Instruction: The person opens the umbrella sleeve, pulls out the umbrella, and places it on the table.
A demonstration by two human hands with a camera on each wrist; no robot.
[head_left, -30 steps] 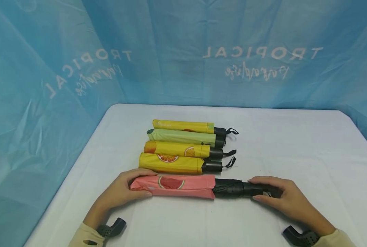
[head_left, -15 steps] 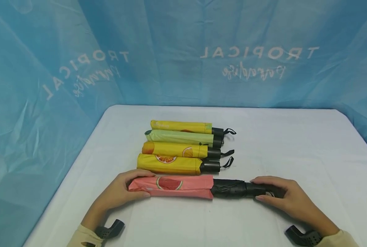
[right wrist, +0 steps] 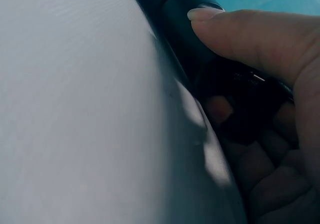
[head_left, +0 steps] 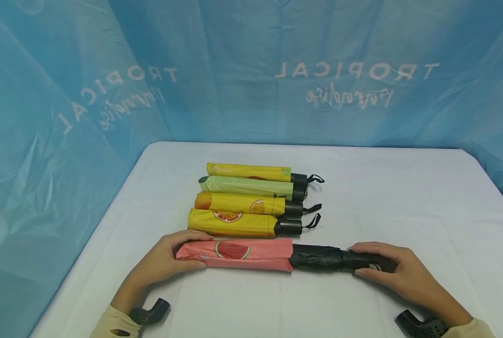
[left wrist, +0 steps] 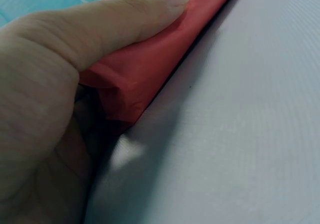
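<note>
A folded black umbrella (head_left: 316, 257) lies partly inside a pink sleeve (head_left: 259, 255) with a watermelon slice printed on it, near the front of the table. My left hand (head_left: 164, 262) grips the sleeve's closed left end; in the left wrist view the thumb lies over the red-looking fabric (left wrist: 150, 64). Around the black handle (right wrist: 185, 29), at the other end, curl the fingers and thumb of my right hand (head_left: 397, 268). Just behind the pink sleeve lies a yellow sleeved umbrella (head_left: 234, 224) with an orange slice on it.
Farther back, parallel to it, are another yellow umbrella (head_left: 234, 203), a light green one (head_left: 247, 187) and a yellow one (head_left: 249, 172), black handles pointing right. A white cloth covers the table (head_left: 403, 197). Blue printed sheeting (head_left: 251, 94) hangs behind and at the left.
My right hand has shifted to the right with the handle, and a longer stretch of black umbrella shows outside the pink sleeve. My left hand keeps its grip at the sleeve's end.
</note>
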